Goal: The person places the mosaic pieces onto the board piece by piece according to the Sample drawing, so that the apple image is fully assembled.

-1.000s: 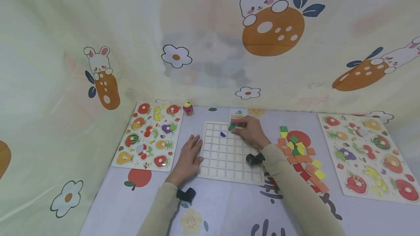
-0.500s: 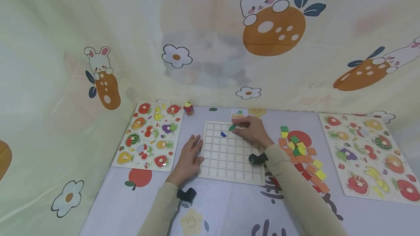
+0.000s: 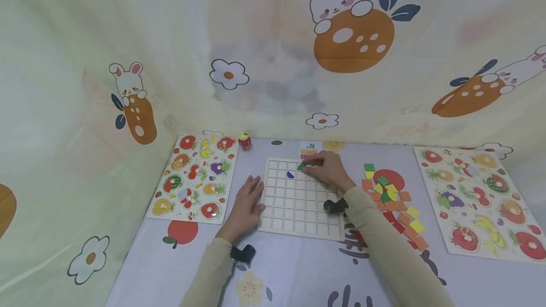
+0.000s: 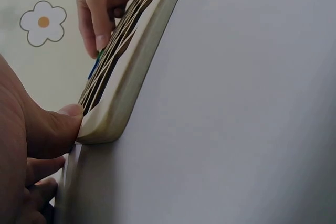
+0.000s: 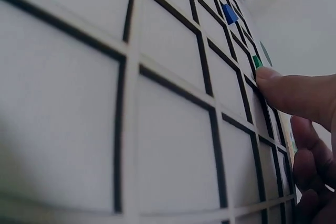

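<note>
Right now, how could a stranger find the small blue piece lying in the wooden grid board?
Find the pale wooden grid board between the two hands. In its second row from the far edge lies the small blue piece. Its only neighbour, the green piece, is under the right hand fingertips; the blue one lies untouched.

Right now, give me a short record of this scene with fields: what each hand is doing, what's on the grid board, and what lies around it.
left hand: left hand rests flat at the left edge of the grid board, thumb against its corner
right hand: right hand at the board's far edge, a fingertip touching the green piece
on board: green piece and blue piece in far cells
right of board: loose colored tiles
far sides: fruit puzzle board left, another on the right
behind board: small card, small toy
</note>
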`<state>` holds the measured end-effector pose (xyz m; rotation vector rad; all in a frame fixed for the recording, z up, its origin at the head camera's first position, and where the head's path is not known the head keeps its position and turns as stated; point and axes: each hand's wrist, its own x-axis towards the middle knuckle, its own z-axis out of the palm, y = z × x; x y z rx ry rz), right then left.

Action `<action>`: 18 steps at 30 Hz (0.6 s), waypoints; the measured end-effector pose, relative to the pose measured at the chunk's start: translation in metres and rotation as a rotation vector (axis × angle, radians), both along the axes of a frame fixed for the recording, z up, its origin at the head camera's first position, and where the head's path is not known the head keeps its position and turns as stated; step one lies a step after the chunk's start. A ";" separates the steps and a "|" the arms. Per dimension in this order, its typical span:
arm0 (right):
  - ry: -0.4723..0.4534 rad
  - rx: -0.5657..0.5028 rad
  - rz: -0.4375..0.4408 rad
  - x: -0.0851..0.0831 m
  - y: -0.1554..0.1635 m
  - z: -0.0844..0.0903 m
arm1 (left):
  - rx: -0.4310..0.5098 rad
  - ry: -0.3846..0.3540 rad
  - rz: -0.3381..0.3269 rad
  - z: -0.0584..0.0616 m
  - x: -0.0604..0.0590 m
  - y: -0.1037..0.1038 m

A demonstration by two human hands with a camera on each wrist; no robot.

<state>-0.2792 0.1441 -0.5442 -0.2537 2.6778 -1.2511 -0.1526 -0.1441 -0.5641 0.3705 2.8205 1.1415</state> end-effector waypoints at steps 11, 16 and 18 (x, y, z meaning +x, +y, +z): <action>0.082 0.058 -0.084 -0.002 0.045 0.023 | 0.006 0.005 0.002 0.001 0.000 0.003; 0.066 0.132 -0.073 -0.003 0.096 0.032 | 0.002 0.002 0.002 0.002 0.002 0.002; 0.059 0.153 -0.061 -0.002 0.118 0.030 | -0.003 -0.004 0.002 0.003 0.002 0.002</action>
